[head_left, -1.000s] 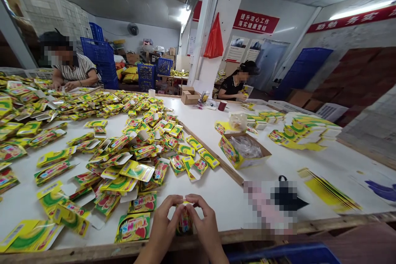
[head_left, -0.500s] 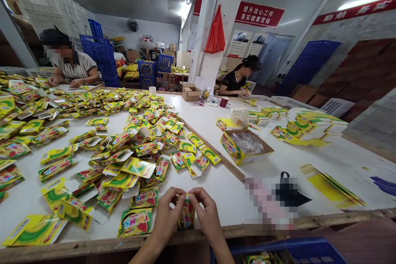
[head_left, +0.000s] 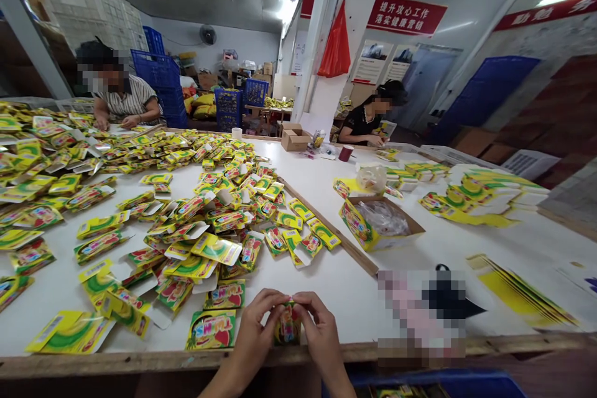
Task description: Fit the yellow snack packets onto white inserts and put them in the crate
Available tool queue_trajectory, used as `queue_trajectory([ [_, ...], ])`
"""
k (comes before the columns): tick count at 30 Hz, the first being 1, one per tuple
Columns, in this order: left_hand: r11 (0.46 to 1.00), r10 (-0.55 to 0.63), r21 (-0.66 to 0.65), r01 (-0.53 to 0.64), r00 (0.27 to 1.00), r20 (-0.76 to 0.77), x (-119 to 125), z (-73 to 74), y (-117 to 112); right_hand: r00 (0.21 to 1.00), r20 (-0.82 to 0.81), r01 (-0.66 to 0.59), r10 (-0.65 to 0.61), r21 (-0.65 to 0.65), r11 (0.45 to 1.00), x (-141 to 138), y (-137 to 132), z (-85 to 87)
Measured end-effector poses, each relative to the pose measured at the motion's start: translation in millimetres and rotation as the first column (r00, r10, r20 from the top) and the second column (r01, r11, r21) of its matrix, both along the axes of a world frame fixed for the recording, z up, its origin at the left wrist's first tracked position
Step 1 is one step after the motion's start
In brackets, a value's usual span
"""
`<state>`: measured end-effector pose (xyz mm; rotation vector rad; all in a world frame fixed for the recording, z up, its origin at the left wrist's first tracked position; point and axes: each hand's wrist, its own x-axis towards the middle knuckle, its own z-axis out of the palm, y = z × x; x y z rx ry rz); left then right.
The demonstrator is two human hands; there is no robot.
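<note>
Pinching the top of a small yellow carton [head_left: 286, 325] between them, the left hand [head_left: 252, 331] and right hand [head_left: 321, 334] hold it upright at the near edge of the white table [head_left: 345, 286], fingers closed on its upper flap. The carton looks folded into shape, its top apparently not yet closed. Just left lies a flat printed carton [head_left: 213, 329], and beyond spreads a heap of cartons [head_left: 209, 224], so much folding seems left. Farther right stands an open box [head_left: 380, 224].
</note>
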<state>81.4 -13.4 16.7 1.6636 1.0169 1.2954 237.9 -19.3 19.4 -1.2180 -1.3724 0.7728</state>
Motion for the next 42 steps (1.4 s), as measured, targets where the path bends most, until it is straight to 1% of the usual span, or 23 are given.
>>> queue_trajectory([
  [1,1.0,0.017,-0.012,-0.017,1.0,0.003,-0.6,-0.7,-1.6,0.998,0.044,0.041,-0.042,0.014,0.999,9.0,-3.5,7.4],
  [3,0.996,0.064,-0.057,-0.064,0.998,-0.001,-1.8,-1.7,-4.3,0.972,0.188,0.136,-0.138,0.025,0.99,39.1,-15.1,26.3],
  [4,0.993,0.084,-0.085,-0.085,0.996,-0.009,-2.0,-1.8,-5.2,0.944,0.285,0.17,-0.166,0.011,0.985,58.7,-22.4,36.1],
  [6,0.987,0.094,-0.128,-0.097,0.995,-0.029,-1.5,-1.3,-6.0,0.862,0.482,0.2,-0.16,-0.031,0.979,99.3,-36.5,51.1],
  [8,0.987,0.07,-0.144,-0.076,0.997,-0.043,0.3,-0.3,-6.1,0.776,0.619,0.201,-0.126,-0.053,0.978,129.0,-44.6,55.1],
  [10,0.988,0.043,-0.143,-0.05,0.998,-0.051,2.0,0.1,-6.3,0.733,0.669,0.197,-0.125,-0.033,0.98,137.0,-40.8,45.8],
  [12,0.99,0.027,-0.133,-0.035,0.998,-0.065,2.3,-0.6,-6.8,0.739,0.659,0.182,-0.14,0.005,0.983,123.0,-22.3,26.5],
  [14,0.994,0.023,-0.104,-0.032,0.996,-0.081,1.3,-2.1,-7.2,0.755,0.64,0.162,-0.143,0.03,0.986,95.2,7.8,4.4],
  [16,0.998,0.028,-0.06,-0.034,0.995,-0.098,-0.3,-3.6,-7.2,0.751,0.639,0.181,-0.168,0.046,0.982,65.2,42.1,-13.4],
  [19,0.999,0.046,-0.015,-0.048,0.992,-0.119,-1.7,-7.1,-6.0,0.737,0.652,0.232,-0.179,0.005,0.973,34.8,82.9,-24.4],
  [21,0.998,0.061,-0.001,-0.062,0.991,-0.117,-1.5,-12.4,-4.2,0.738,0.651,0.245,-0.18,-0.009,0.97,27.3,94.2,-22.5],
  [23,0.997,0.08,0.013,-0.079,0.991,-0.109,-0.5,-20.7,-2.2,0.749,0.626,0.25,-0.216,0.034,0.968,25.2,88.8,-16.9],
  [26,0.99,0.132,0.06,-0.126,0.986,-0.097,2.0,-33.9,-1.5,0.777,0.579,0.231,-0.247,0.103,0.968,17.5,51.5,-8.1],
  [27,0.987,0.148,0.076,-0.141,0.984,-0.096,2.7,-36.6,-2.3,0.792,0.57,0.195,-0.218,0.102,0.975,11.6,34.3,-6.0],
  [29,0.984,0.159,0.091,-0.152,0.984,-0.074,3.5,-37.7,-4.6,0.83,0.549,0.068,-0.099,0.077,0.995,-3.8,0.6,-2.9],
  [31,0.991,0.13,0.04,-0.129,0.991,-0.026,2.9,-33.8,-6.6,0.868,0.496,-0.07,0.027,0.068,0.995,-19.0,-24.2,-0.8],
  [32,0.994,0.106,-0.009,-0.106,0.994,0.005,2.2,-31.1,-7.0,0.886,0.46,-0.106,0.061,0.073,0.992,-24.3,-31.5,0.0],
  [33,0.995,0.084,-0.064,-0.081,0.996,0.036,1.3,-28.5,-6.9,0.903,0.423,-0.114,0.071,0.077,0.99,-27.3,-35.1,0.9],
  [34,0.991,0.069,-0.117,-0.061,0.995,0.066,0.3,-26.6,-6.3,0.921,0.387,-0.087,0.05,0.079,0.993,-28.1,-35.7,1.7],
  [37,0.973,0.052,-0.228,-0.015,0.987,0.155,-2.5,-26.5,-1.9,0.952,0.292,0.071,-0.086,0.061,0.996,-21.9,-26.0,2.1],
  [38,0.967,0.043,-0.253,0.006,0.982,0.186,-3.3,-27.7,0.0,0.961,0.256,0.095,-0.103,0.046,0.994,-19.4,-21.7,0.9],
  [40,0.953,0.016,-0.297,0.059,0.969,0.246,-4.5,-30.0,3.9,0.986,0.155,0.068,-0.068,0.002,0.998,-17.2,-15.0,-3.8],
  [42,0.943,-0.019,-0.31,0.118,0.952,0.306,-5.3,-30.4,6.5,0.999,0.049,-0.005,0.006,-0.037,0.999,-18.8,-11.6,-10.0],
])
